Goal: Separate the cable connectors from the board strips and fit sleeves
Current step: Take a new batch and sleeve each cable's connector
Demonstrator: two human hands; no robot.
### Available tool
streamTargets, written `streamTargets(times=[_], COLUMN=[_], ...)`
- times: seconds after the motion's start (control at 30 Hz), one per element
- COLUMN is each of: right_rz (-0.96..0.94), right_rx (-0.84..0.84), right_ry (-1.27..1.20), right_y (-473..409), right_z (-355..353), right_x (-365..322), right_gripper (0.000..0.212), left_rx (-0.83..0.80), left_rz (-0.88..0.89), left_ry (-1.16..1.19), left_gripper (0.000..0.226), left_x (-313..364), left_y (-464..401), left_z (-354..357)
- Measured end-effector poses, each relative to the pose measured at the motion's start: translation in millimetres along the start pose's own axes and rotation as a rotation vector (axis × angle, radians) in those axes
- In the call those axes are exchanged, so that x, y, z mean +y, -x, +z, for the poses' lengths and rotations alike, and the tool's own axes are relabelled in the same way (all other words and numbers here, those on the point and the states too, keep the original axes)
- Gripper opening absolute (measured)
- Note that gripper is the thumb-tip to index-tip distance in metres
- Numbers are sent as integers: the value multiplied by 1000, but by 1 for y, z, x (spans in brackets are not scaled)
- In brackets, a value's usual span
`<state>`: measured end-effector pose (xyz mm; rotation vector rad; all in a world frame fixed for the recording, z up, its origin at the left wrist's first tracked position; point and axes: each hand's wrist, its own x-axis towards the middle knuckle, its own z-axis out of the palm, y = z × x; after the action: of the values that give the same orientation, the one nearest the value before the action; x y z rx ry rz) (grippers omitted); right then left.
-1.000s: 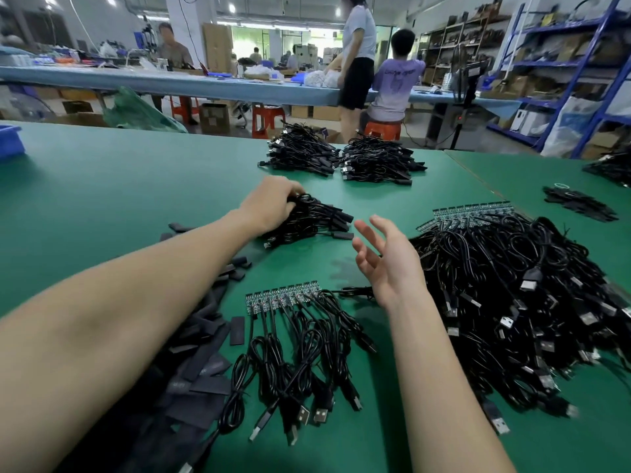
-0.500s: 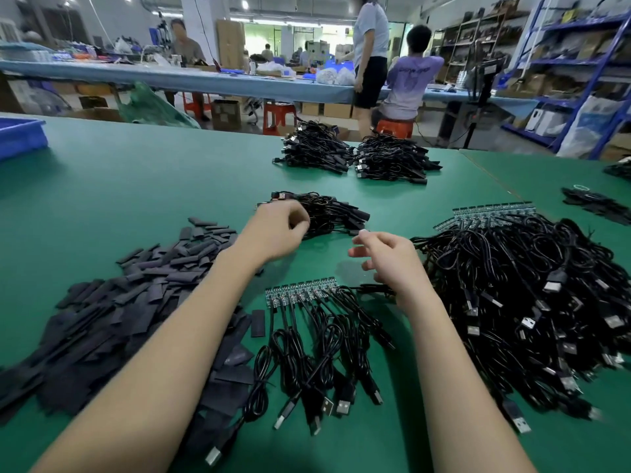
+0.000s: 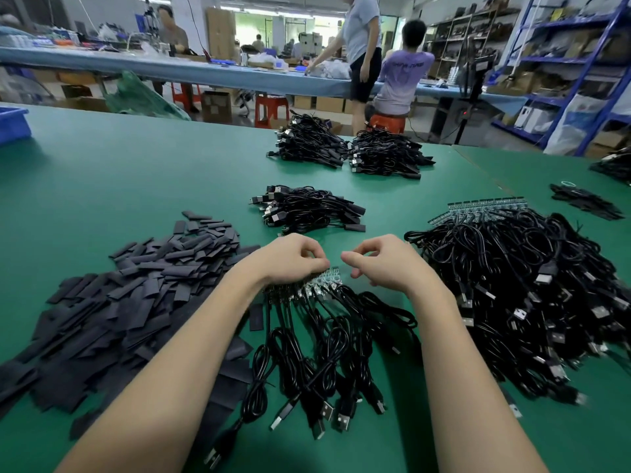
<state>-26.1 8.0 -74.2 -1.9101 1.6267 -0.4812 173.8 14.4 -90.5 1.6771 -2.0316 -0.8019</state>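
1. While my left hand (image 3: 290, 259) rests curled on the board strip (image 3: 324, 281), I cannot tell whether it grips the strip.
2. My right hand (image 3: 386, 264) hovers just beside the strip, fingers curled, holding nothing.
3. Strip cables (image 3: 317, 353) trail toward me across the green surface (image 3: 136, 172).
4. Black sleeves (image 3: 129, 291) lie piled at left.

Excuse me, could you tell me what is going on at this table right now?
A person is working on a board strip with cables attached, lying on the green table. The left hand rests curled on the strip's left part; the right hand hovers by its right end, fingers curled, holding nothing visible. Sleeves are heaped to the left, more unseparated cables to the right, and a bundle lies beyond.
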Motion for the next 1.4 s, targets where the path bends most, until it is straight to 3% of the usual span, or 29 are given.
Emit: streamTargets(times=[0.2,0.43,0.53,0.77,0.83,0.93,1.1,1.17,1.3,1.4], right_rz=[-92,-161,-194,-185,-92,-8,-159,-202,-257,-251], right_rx=[23,29,-12,-195,-89,233,556,613,593,588], right_ry=[-377,-538,-641,-889,-881,-751,-615,-553,-530,-520], right_y=[0,-2,-2,0,-1,-4,-8,-8,-9,-8], right_z=[8,15,15,17,13,6,7,3,5,9], right_x=[8,16,13,17,17,20,10,6,4,6], right_gripper=[29,30,24,33,30,21,23,23,24,23], left_rx=[49,39,55,59,86,125,154,189,150,110], left_rz=[164,245,278,330,293,209,90,117,202,173], left_ry=[174,287,381,520,491,365,60,31,352,296], left_gripper=[17,19,19,21,18,16,12,11,24,24], left_x=[2,-1,-1,8,6,-3,-9,-5,15,25], left_y=[4,6,7,12,12,9,3,3,6,5], left_z=[-4,-4,-5,-6,-8,-7,6,7,7,19])
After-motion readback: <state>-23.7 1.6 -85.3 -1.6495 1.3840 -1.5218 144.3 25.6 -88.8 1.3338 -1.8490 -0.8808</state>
